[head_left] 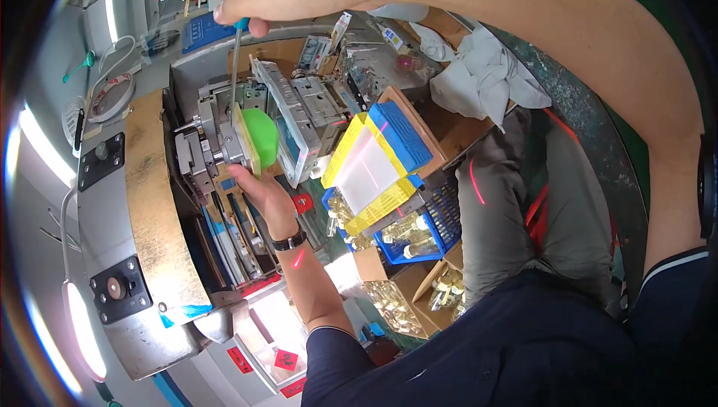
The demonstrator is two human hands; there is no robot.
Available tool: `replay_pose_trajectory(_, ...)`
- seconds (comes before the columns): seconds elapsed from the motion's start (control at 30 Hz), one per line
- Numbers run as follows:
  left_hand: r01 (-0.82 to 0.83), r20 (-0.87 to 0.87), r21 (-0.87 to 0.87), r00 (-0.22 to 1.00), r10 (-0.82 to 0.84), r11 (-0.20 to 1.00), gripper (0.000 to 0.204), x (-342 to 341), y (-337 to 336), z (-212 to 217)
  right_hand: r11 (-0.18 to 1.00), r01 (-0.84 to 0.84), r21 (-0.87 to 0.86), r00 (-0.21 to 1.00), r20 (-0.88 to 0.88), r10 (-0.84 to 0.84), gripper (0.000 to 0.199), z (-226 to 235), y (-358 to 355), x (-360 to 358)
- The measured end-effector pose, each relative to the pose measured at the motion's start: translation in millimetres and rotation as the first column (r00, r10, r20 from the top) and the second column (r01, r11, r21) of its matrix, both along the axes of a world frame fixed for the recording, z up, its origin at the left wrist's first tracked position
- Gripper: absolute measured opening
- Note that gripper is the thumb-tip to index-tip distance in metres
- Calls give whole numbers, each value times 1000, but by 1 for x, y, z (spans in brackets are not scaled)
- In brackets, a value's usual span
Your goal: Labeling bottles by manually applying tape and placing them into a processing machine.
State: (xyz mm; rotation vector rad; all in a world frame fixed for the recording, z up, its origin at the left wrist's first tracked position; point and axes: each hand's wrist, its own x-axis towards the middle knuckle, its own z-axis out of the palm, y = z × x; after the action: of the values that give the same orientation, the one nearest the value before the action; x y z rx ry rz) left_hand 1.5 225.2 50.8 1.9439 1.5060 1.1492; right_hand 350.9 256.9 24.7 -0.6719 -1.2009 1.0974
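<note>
My right hand [250, 0] is closed round the teal handle of a screwdriver [238, 56] at the top left. The screwdriver's long shaft runs down to a metal machine head [217, 130], where its tip is hidden. Attached at that head is a rounded green pad [261, 138] on a pale yellow plate [244, 138]. From below, my left hand [258, 192] grips the plate's lower edge, thumb on the machine side. Its other fingers are partly hidden by the pad and plate.
Beside the pad stands a metal frame [288, 123]. To its right is a yellow-edged white tray [366, 171] against a blue block [404, 136]. Blue baskets [407, 239] and cartons [393, 306] hold small glass-like pieces. White cloths [486, 71] lie at the upper right.
</note>
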Motion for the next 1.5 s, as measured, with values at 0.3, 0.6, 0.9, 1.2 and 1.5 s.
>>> replay_pose_trajectory(0.3, 100, -41, -79, 994, -104, 992, 78, -19, 9, 2, 997, -25, 80, 990, -133, 35, 31, -4, 18, -15)
replay_pose_trajectory(0.6, 104, -47, -51, 993, -107, 993, 78, -14, 7, 0, 966, -40, 255, 998, 51, 28, 28, 16, 11, -7)
replay_pose_trajectory(0.9, -18, -9, -42, 1000, 17, 999, 57, -8, -1, 5, 958, -235, 162, 971, 79, 225, 18, 26, 14, 9)
replay_pose_trajectory(1.2, -30, -212, 0, 977, 29, 1000, 44, -11, 5, 8, 940, -340, -36, 873, 360, 330, 23, 47, 40, 7)
replay_pose_trajectory(1.5, 28, -570, 236, 813, 115, 971, 46, -25, 10, 3, 700, 97, 708, 783, 379, -493, 36, 12, 69, -10)
